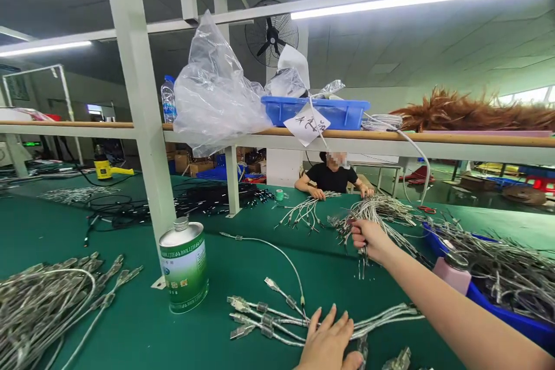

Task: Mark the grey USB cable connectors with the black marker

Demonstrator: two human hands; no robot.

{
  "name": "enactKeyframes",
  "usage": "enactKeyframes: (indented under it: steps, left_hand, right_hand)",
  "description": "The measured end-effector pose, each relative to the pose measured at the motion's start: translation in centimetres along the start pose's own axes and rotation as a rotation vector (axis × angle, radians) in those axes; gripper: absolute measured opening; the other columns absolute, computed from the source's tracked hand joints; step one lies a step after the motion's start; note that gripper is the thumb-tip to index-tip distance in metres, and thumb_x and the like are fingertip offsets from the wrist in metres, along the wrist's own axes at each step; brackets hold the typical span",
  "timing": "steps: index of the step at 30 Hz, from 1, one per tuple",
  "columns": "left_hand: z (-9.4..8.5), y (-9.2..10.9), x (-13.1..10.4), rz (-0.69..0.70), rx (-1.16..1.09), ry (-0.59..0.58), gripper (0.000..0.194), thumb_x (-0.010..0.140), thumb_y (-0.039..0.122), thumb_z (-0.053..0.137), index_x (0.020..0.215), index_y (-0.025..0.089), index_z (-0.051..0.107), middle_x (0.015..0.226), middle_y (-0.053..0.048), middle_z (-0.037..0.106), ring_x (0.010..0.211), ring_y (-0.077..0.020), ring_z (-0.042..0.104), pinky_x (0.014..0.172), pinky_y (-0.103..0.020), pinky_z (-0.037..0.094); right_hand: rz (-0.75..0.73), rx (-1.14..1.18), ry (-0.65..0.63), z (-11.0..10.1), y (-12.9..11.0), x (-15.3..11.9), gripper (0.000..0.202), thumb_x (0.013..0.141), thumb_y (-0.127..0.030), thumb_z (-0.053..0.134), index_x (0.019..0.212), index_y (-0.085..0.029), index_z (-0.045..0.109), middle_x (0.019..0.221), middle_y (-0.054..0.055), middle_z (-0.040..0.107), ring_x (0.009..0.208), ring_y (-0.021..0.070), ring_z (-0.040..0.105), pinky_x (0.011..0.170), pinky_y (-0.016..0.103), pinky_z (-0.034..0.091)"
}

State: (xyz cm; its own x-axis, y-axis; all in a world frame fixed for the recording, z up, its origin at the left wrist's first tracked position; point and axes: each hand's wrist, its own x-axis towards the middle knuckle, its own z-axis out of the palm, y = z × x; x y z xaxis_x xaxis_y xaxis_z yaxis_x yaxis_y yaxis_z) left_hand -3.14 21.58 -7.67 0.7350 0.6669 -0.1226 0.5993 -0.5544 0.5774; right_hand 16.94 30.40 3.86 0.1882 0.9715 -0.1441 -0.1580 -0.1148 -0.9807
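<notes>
My left hand (328, 340) lies with fingers spread over a loose row of pale USB cables (260, 319) on the green table. Their metal plugs point left, and each cable has a clear lump behind its plug. One thin cable (286, 257) curves up and away from this row. Farther out, my right hand (369, 241) has its fingers closed on a cable at the near edge of a large heap of pale cables (377, 208). The exact grip is partly hidden by the fingers.
A green-and-white can (184, 266) stands by the shelf post. More cables (39, 300) lie at left. A blue bin (511, 315) of cables and a pink bottle (452, 272) are at right. Across the table, a person (332, 178) handles cables beneath the shelf (381, 141).
</notes>
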Motion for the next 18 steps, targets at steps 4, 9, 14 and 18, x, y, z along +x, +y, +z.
enactKeyframes:
  steps: [4,9,14,18]
  left_hand:
    - [0.0,-0.4,0.2,0.006,0.008,0.04,0.068,0.09,0.06,0.037,0.146,0.022,0.04,0.152,-0.01,0.034,0.148,-0.0322,0.019,0.121,-0.061,0.004]
    - [-0.2,-0.2,-0.1,0.001,-0.026,0.091,0.072,0.086,0.065,0.042,0.141,0.019,0.047,0.148,-0.014,0.039,0.148,-0.0319,0.022,0.121,-0.062,0.004]
    - [-1.1,0.2,-0.6,-0.016,-0.117,0.125,0.059,0.085,0.054,0.055,0.134,0.02,0.055,0.147,-0.012,0.042,0.147,-0.0277,0.026,0.122,-0.059,0.004]
    - [-2.0,0.4,-1.5,-0.107,-0.257,0.302,0.028,0.087,0.023,0.052,0.109,0.011,0.066,0.135,-0.011,0.056,0.139,-0.0205,0.039,0.123,-0.05,0.017]
  right_hand:
    - [-0.029,0.248,-0.038,-1.1,-1.8,-3.2,0.028,0.099,-0.035,0.049,0.082,-0.013,0.051,0.057,-0.009,0.032,0.041,0.0021,0.021,0.036,0.015,0.02]
    - [-0.192,0.376,-0.116,-2.6,-2.6,-11.1,0.016,0.098,-0.028,0.049,0.091,-0.014,0.051,0.056,-0.01,0.024,0.04,0.0022,0.018,0.036,0.015,0.017]
    - [-0.314,0.387,-0.184,-4.8,-3.2,-21.5,0.038,0.077,-0.041,0.076,0.1,-0.02,0.054,0.057,-0.009,0.03,0.043,0.0023,0.019,0.038,0.015,0.019]
    - [-0.177,0.314,-0.213,-6.9,-1.2,-27.3,0.042,0.073,-0.047,0.079,0.103,-0.023,0.062,0.058,-0.005,0.038,0.044,0.0032,0.028,0.041,0.017,0.022]
